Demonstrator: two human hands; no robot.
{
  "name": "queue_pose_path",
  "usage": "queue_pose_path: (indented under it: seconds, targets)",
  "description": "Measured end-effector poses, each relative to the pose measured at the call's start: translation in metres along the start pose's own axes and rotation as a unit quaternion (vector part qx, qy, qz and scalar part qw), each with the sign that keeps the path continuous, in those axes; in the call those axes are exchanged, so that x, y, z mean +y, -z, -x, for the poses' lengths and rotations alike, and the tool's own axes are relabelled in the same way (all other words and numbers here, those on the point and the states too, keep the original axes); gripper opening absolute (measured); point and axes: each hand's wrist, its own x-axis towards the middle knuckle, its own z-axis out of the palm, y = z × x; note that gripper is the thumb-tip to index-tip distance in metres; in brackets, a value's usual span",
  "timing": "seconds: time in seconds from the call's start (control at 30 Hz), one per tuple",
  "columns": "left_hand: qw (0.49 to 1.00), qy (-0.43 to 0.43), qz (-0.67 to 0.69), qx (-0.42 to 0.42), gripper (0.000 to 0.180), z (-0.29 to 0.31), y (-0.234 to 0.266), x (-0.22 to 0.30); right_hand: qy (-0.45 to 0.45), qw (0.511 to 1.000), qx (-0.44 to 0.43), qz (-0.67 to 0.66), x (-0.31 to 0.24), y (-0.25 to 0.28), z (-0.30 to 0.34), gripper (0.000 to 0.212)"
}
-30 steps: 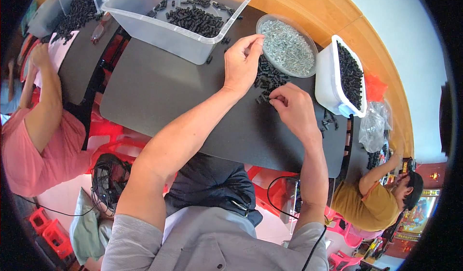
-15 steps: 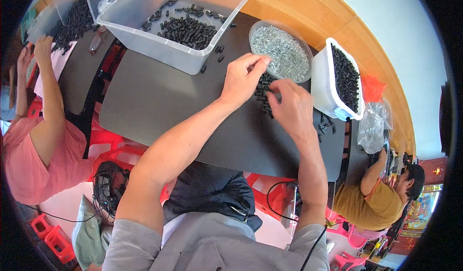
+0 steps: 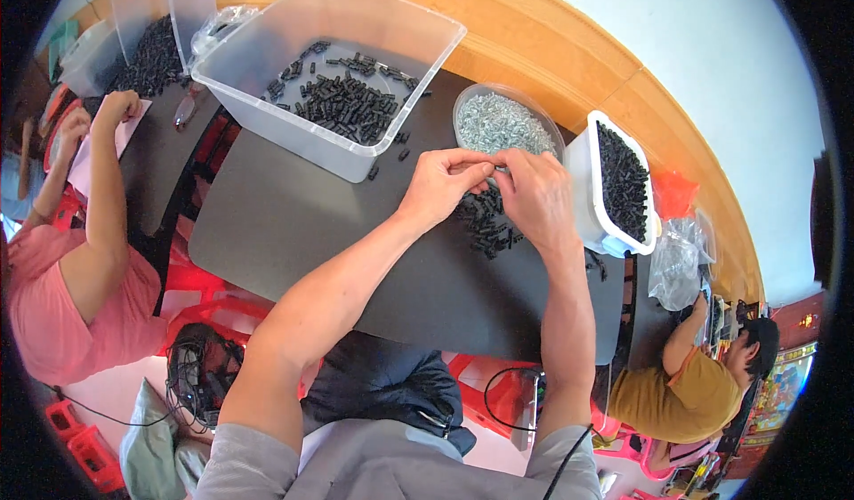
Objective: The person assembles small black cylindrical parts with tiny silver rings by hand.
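My left hand (image 3: 445, 184) and my right hand (image 3: 540, 196) meet fingertip to fingertip over the dark table, just in front of the round clear tub (image 3: 559, 144) of small shiny metal pieces. Both are closed in a pinch. Whatever lies between the fingertips is too small and too covered to make out. Below them a loose pile of short black plastic parts (image 3: 487, 226) spreads on the tabletop, partly hidden by my right hand.
Black parts lie in a large translucent bin (image 3: 294, 131) at the back left and fill a white tub (image 3: 594, 206) on the right. Stray parts (image 3: 403, 154) rest beside the bin. People in pink (image 3: 80, 295) and mustard (image 3: 672, 393) shirts sit on either side.
My right hand has come up from the black pile to my left fingertips, and its fingers have closed. The whole view has shifted, so the containers at the back sit lower.
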Motion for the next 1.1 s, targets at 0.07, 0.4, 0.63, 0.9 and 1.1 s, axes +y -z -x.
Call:
queue_pose_path:
  seconds: [0.07, 0.4, 0.63, 0.9, 1.1]
  targets:
    - [1.0, -0.003, 0.023, 0.009, 0.018, -0.002, 0.002, -0.001, -0.01, 1.0, -0.012, -0.015, 0.004, 0.0, -0.001, 0.01]
    - [0.989, 0.001, 0.139, 0.051, 0.021, -0.01, 0.012, -0.004, -0.217, 0.968, -0.127, -0.026, 0.071, -0.011, 0.006, 0.013]
    - [0.986, 0.0, 0.16, 0.047, 0.032, -0.01, 0.011, -0.004, -0.245, 0.958, -0.142, -0.045, 0.079, -0.036, 0.009, 0.016]
    - [0.99, 0.003, 0.135, 0.047, 0.025, -0.008, 0.011, -0.002, -0.221, 0.966, -0.131, -0.039, 0.068, -0.041, 0.005, 0.01]
    - [0.991, -0.005, 0.129, 0.041, 0.022, -0.006, 0.005, 0.001, -0.221, 0.968, -0.116, -0.039, 0.074, -0.048, 0.009, 0.007]
